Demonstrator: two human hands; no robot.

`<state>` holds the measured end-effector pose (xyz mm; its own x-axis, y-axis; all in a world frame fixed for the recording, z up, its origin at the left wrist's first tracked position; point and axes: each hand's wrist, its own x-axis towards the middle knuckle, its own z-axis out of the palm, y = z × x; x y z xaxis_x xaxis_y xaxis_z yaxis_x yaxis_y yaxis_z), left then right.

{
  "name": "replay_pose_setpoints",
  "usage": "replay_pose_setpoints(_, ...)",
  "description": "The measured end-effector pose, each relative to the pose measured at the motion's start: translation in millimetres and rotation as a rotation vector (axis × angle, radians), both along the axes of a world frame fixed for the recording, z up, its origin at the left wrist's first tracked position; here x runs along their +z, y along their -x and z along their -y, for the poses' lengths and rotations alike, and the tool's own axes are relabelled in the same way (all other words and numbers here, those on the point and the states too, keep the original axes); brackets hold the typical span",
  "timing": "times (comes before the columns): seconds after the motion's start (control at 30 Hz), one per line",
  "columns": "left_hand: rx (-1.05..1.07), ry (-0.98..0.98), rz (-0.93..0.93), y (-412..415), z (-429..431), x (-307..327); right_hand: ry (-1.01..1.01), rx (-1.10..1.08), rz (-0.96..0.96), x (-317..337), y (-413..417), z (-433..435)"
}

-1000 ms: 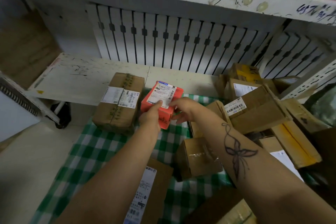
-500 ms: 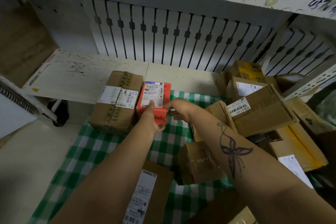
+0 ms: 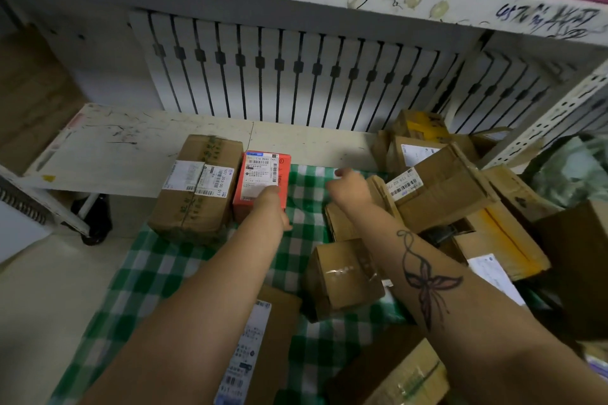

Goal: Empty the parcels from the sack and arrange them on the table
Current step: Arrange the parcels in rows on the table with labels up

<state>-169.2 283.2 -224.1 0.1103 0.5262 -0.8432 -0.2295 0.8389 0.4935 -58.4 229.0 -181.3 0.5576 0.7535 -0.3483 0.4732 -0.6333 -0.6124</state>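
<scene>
Blurred fingers (image 3: pixel 340 174) of right hand (image 3: pixel 350 189)

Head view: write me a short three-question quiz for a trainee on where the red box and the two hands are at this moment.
1. True or false: the red cardboard box with a white label lies right beside the large brown taped cardboard carton.
2. Which hand touches the red box? A) left B) right C) both
3. What does the right hand hold?
Key: 1 true; 2 A, the left hand; 3 nothing.
</scene>
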Motion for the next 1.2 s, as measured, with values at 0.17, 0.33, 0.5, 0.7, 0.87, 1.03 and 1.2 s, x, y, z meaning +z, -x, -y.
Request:
replay_pose_setpoints(0.17, -0.191, -0.061, -0.015, -18.4, 20.8, 18.9, 0.095, -0.146, 0.188, 1.9, -28.5, 31.4)
replay_pose_setpoints(0.33, -0.293, -0.103, 0.062, -29.3, 39.1, 32.1, 0.219, -0.127, 0.111, -4.7, -39.6, 55.2)
replay_pose_setpoints(0.5, -0.355, -0.134, 0.106, -33.3, 44.8, 35.8, 0.295, -0.039, 0.105, -5.6, -43.2, 64.3)
replay_pose_setpoints(0.7, -0.467, -0.166, 0.082, -37.5, 49.2, 37.6, 0.151, 0.04, -0.07, -8.7, -43.7, 69.5)
replay_pose_setpoints(0.87, -0.611, -0.196, 0.013, -38.3, 46.2, 36.7, 0.041, -0.003, 0.025, -4.0, -36.8, 70.7)
replay_pose_setpoints(1.03, -0.588, -0.269, 0.168, -47.6, 44.0, 44.8, -0.202, 0.11, 0.035, 14.7, -26.2, 56.3)
replay_pose_setpoints(1.2, -0.341, -0.334, 0.012, -47.8, 22.7, 41.2, -0.289, 0.213, -0.33, 9.5, -22.0, 45.8)
